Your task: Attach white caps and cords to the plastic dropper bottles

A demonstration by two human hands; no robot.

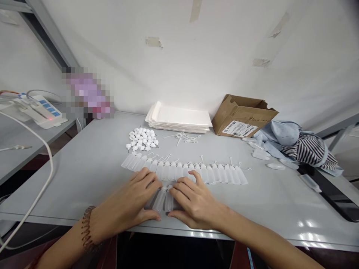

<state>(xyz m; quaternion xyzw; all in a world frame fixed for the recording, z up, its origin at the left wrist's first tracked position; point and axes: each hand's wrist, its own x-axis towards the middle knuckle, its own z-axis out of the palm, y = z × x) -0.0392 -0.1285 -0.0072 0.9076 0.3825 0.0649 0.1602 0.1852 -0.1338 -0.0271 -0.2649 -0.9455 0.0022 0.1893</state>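
Observation:
Near the front edge of the table, small translucent plastic squeeze bottles (159,200) lie side by side between my hands. My left hand (140,196) is curled round the left end of this group, fingertips at the bottle tops and thumb at their bottoms. From the other side, my right hand (195,201) grips the group in the same way, its index finger raised. My palms and fingers hide part of the bottles. Just beyond lies a long row of similar bottles (179,172), several with thin white bent tubes at their necks.
Behind the row are a pile of white caps (141,139) and loose bent tubes (187,138). White flat sheets (179,117) are stacked by the wall, beside a cardboard box (244,117). Loose bottles (260,154), cloth (308,145) and a black phone-like slab (336,198) lie right. A cable (50,164) hangs left.

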